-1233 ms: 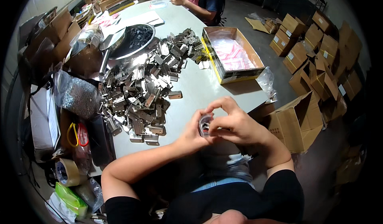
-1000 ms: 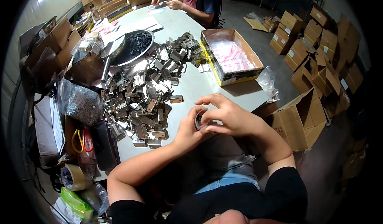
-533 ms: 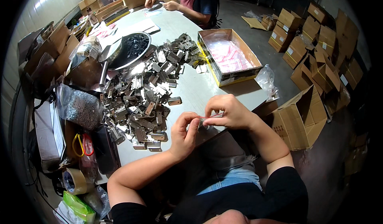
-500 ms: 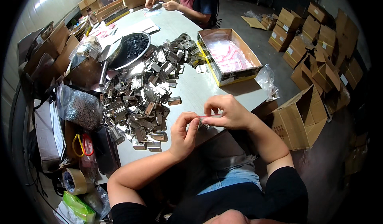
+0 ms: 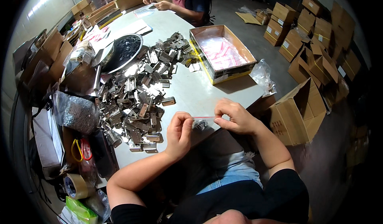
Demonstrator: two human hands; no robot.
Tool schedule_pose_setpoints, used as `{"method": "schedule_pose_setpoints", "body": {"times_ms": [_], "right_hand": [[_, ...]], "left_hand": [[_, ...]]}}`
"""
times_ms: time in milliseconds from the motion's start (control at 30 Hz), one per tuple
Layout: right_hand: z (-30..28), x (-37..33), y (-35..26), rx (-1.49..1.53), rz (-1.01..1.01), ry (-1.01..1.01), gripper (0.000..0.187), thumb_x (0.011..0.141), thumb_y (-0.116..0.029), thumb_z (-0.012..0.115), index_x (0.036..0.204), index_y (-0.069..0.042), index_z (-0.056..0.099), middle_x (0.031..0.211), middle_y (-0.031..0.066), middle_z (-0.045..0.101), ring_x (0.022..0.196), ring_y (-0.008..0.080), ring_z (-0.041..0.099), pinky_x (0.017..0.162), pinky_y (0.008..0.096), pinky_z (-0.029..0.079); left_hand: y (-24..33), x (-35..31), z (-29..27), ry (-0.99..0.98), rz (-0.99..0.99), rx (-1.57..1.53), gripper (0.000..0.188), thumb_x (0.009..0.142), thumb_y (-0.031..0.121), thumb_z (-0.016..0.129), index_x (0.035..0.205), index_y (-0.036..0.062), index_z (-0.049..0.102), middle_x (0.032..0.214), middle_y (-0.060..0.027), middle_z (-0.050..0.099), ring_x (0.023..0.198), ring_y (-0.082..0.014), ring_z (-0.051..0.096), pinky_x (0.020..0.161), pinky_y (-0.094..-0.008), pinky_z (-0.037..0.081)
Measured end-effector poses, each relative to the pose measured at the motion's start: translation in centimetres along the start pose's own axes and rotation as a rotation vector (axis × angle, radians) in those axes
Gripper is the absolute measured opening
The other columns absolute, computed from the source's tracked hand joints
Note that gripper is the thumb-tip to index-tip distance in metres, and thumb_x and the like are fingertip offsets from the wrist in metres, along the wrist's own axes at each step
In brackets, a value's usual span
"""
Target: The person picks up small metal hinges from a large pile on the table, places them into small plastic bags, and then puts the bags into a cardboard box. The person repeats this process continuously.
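Note:
Between my hands is a small clear zip bag with a red line along its top edge. Small dark and shiny pieces show through the plastic, too small to name. My left hand pinches the left end of that edge between thumb and fingers. At the other end, my right hand is closed on the bag, thumb against the bent fingers. The bag hangs near the table's front edge. A wide heap of metal brackets lies on the table to the left of it.
An open carton of red-edged clear bags stands beyond my right hand. Behind the brackets sits a metal pan of black parts. Scissors and a tape roll lie at left. A co-worker sits across.
My right hand has moved right, away from the left one. The bag's red-lined edge now stretches straight between them, with more of it showing. The whole view has shifted slightly.

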State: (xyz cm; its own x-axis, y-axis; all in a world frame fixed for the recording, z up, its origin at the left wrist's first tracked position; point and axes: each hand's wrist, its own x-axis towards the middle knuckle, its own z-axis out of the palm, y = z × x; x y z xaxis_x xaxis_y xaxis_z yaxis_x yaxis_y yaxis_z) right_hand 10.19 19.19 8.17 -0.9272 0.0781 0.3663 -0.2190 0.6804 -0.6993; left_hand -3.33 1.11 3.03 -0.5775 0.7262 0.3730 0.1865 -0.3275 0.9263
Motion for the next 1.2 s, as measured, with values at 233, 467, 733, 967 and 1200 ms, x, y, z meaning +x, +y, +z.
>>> {"method": "schedule_pose_setpoints", "body": {"times_ms": [233,467,733,967,1200], "right_hand": [[-6.4,-8.7,1.2,0.093,0.338,0.617,0.012,0.093,-0.011,0.061,0.089,0.0,0.058,0.083,0.0018,0.056,0.079,0.0093,0.051,0.071,0.0249,0.043],[-16.4,-20.3,6.7,-0.784,0.662,1.15,0.016,0.095,-0.018,0.057,0.092,-0.002,0.058,0.073,0.0104,0.057,0.067,0.0232,0.054,0.063,0.0341,0.044],[-12.4,-10.9,10.2,-0.556,0.456,0.918,0.014,0.085,-0.013,0.065,0.091,-0.001,0.063,0.087,0.017,0.065,0.081,0.0309,0.065,0.073,0.0374,0.05],[-9.7,9.0,9.5,-0.501,0.413,0.299,0.039,0.078,-0.029,0.071,0.109,-0.005,0.069,0.104,0.0211,0.067,0.104,0.0331,0.063,0.091,0.04,0.048],[-9.8,14.0,17.8,-0.7,0.605,0.112,0.035,0.076,-0.028,0.075,0.103,-0.007,0.072,0.1,0.0191,0.068,0.1,0.0335,0.064,0.089,0.0407,0.049]], "left_hand": [[-0.7,-0.6,-0.2,-0.007,-0.117,-0.161,0.014,0.098,0.006,0.051,0.111,0.0022,0.047,0.098,-0.0022,0.051,0.086,-0.0074,0.047,0.076,-0.0217,0.039],[-0.3,-0.5,0.3,-0.098,-0.066,-0.11,0.016,0.097,0.009,0.054,0.11,0.0017,0.047,0.093,-0.0035,0.052,0.083,-0.0089,0.047,0.075,-0.0227,0.04],[-0.3,-0.5,0.4,-0.092,-0.084,-0.093,0.015,0.097,0.009,0.054,0.109,0.0004,0.049,0.092,-0.0039,0.054,0.081,-0.009,0.048,0.074,-0.0234,0.041],[-0.6,-1.0,-0.2,-0.068,-0.118,-0.079,0.017,0.097,0.009,0.056,0.109,0.0003,0.049,0.093,-0.0026,0.054,0.081,-0.0071,0.05,0.074,-0.0215,0.042],[-0.8,-0.6,0.2,-0.101,-0.125,-0.067,0.017,0.096,0.011,0.058,0.107,-0.0009,0.051,0.089,-0.0031,0.056,0.08,-0.0084,0.052,0.073,-0.0231,0.044]]}}
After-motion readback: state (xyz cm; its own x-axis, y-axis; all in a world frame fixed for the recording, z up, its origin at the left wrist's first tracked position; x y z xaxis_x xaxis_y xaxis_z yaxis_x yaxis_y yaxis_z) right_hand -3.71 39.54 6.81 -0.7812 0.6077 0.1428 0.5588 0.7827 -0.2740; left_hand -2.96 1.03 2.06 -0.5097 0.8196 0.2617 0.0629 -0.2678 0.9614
